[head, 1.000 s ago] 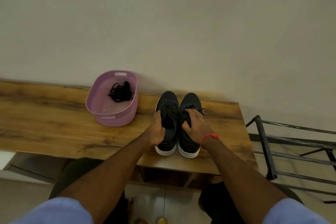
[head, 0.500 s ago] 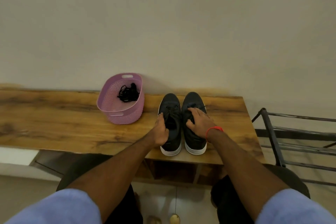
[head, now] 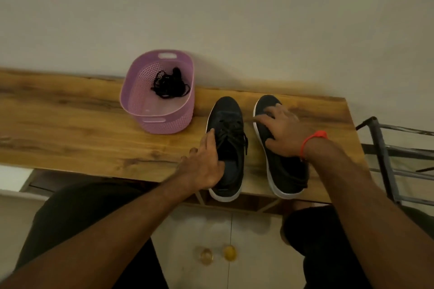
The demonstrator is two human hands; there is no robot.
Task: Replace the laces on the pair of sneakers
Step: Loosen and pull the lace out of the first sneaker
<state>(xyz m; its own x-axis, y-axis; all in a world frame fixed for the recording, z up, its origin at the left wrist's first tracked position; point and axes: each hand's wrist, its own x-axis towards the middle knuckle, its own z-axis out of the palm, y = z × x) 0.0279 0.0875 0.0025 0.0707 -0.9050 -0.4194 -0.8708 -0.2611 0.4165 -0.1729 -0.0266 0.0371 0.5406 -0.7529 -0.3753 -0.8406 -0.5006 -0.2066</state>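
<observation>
My left hand (head: 203, 166) gripped the left sneaker (head: 229, 145) at its soft collar on the bench (head: 70, 129), my right hand (head: 285, 135) lay seemingly spread on the right sneaker (head: 281, 171); both felt light, pliable, stiff-soled.

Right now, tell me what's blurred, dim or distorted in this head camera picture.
Head view: light is dim and warm. The right hand is smeared by motion blur over the right sneaker; the left hand on the left sneaker is sharper. Wide-angle distortion tilts the table edge. The laces in the basket read as a dark tangle.
</observation>
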